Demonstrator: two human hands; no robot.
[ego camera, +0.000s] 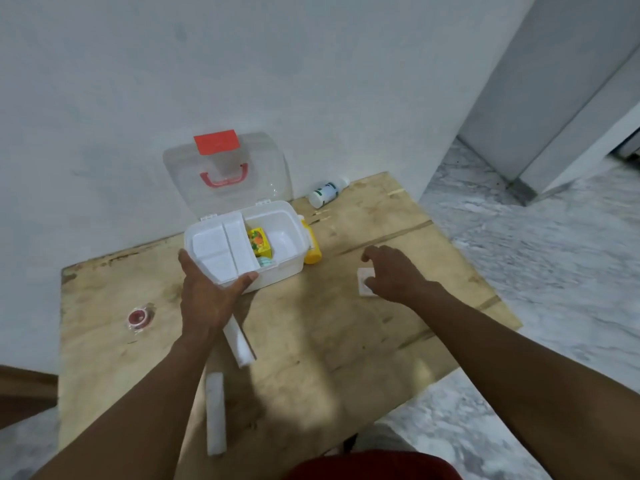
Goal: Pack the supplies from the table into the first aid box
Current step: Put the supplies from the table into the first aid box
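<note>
Over packet [362,274], right hand [394,271]; left hand [207,296] grips box [280,270].

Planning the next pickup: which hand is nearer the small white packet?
Right. The right hand is over the small white packet; the left hand holds the first aid box, farther left.

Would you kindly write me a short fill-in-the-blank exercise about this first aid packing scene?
1. The clear lid of the first aid box stands ____.
2. The left hand grips the box, while the right hand reaches over a small ____ packet.
3. The white bottle by the wall lies on its ____.
4. The bottle against the box's right wall is ____.

Missing words: open; white; side; yellow.
</note>
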